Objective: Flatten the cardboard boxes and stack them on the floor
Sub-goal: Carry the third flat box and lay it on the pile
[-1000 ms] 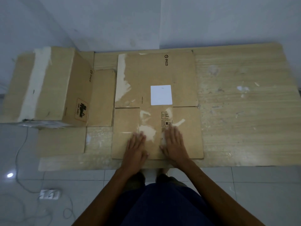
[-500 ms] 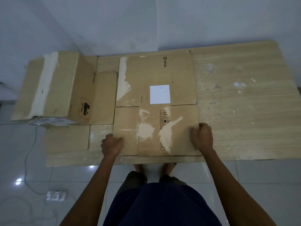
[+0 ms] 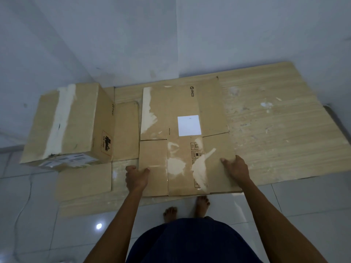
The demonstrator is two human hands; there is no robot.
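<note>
Surface: pale wooden board [image 3: 275, 130], scuffed with white marks, set against the wall.
Middle: flattened box [image 3: 182, 111], its near edge at the board's front edge.
Left: taped-up box [image 3: 66, 126], standing on flat cardboard pieces [image 3: 126, 130].
Floor: glossy white tiles [image 3: 303, 205], a thin cable [image 3: 24, 205] at left.

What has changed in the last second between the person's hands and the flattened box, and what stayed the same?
Both hands came off the middle of the flattened box, where they pressed flat, and moved out to its sides: the left hand and right hand now grip its side edges. Its near edge now reaches past the front of the wooden board. The taped box on the left stayed put.
</note>
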